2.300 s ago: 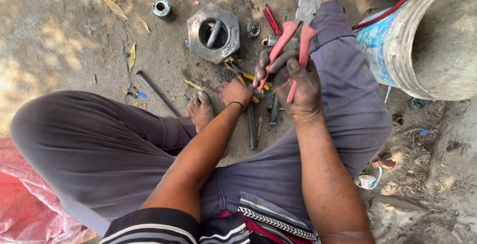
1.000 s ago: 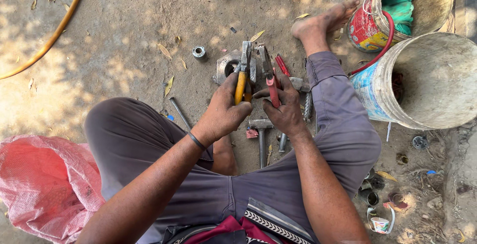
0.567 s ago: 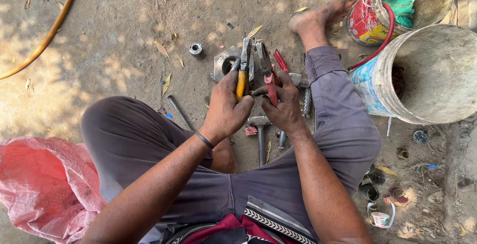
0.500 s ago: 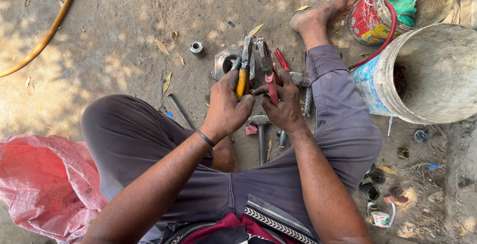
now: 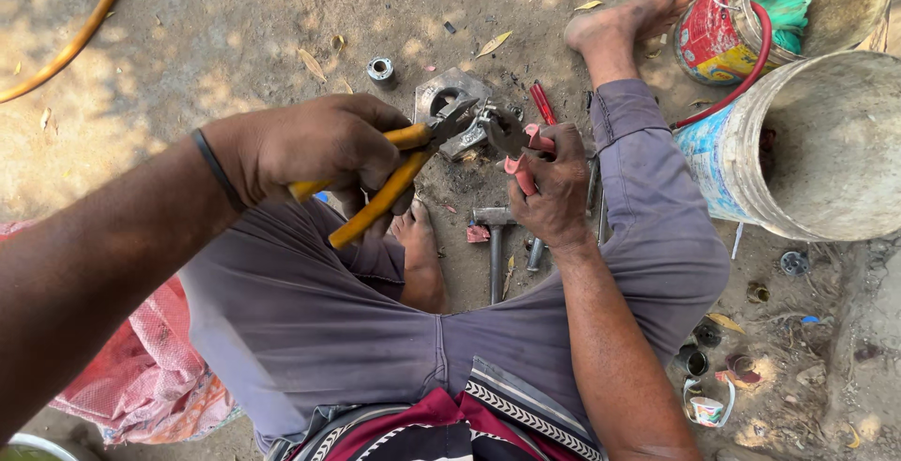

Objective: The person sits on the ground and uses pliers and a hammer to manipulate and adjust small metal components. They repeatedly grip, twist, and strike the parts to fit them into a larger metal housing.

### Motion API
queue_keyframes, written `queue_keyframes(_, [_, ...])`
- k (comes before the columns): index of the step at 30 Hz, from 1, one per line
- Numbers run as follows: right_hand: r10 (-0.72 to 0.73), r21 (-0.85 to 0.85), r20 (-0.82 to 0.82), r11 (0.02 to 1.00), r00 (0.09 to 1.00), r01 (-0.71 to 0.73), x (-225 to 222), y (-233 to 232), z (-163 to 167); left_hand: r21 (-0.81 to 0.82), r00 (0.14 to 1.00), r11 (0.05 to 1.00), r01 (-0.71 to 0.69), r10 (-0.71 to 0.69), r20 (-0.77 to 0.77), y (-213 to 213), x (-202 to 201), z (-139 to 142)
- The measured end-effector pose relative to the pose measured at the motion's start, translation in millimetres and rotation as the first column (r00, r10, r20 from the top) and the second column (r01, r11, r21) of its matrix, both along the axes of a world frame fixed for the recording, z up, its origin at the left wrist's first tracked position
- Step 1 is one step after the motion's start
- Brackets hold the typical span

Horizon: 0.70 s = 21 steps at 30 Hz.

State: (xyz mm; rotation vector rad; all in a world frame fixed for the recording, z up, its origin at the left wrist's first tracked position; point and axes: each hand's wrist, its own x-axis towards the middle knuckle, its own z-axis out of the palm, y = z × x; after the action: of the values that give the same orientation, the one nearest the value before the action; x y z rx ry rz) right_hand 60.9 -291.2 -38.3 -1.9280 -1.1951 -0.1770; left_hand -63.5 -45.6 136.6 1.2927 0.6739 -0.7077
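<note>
Centre frame, the left hand [image 5: 314, 146] clenches yellow-handled steel pliers [image 5: 394, 175]; the right hand [image 5: 554, 193] grips red-handled pliers [image 5: 521, 156]. Both noses apparently bite one small metal fitting [image 5: 477, 132], opposed to brace it, above the sandy ground [image 5: 235, 38].

Bare dirt ground [image 5: 235, 38] lies open to the far left, crossed only by a yellow hose [image 5: 70, 43] and a small metal ring [image 5: 380, 69]. To the right, a large grey bucket [image 5: 826, 142] and a paint can [image 5: 718, 38] block the way. Between the legs, a hammer [image 5: 495, 240], the bare foot [image 5: 418, 245] and a hexagonal metal fitting [image 5: 441, 95] crowd the ground. A red sack [image 5: 141, 376] fills the near left.
</note>
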Motion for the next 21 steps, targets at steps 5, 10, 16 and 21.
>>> queue_keyframes(5, [0.033, 0.027, -0.185, 0.999, 0.982, -0.028, -3.6, 15.4, -2.2, 0.554, 0.912, 0.832, -0.027, -0.206, 0.354, -33.9, -5.4, -38.8])
queue_keyframes(10, [0.053, 0.069, -0.294, 0.997, 0.954, -0.034, -4.9, 15.8, -5.2, 0.592, 0.654, 0.664, -0.458, -0.199, 0.730, -77.5, 5.0, -102.6])
queue_keyframes(16, [0.095, 0.086, -0.349, 0.994, 0.932, -0.070, -5.7, 15.2, -10.1, 0.603, 0.662, 0.594, -0.533, -0.152, 0.734, -83.7, 13.5, -127.1])
queue_keyframes(21, [0.033, 0.049, -0.255, 0.999, 0.966, -0.021, 4.0, 6.2, -7.4, 0.401, 0.836, 0.852, -0.337, 0.076, 0.543, -74.6, 13.9, -82.3])
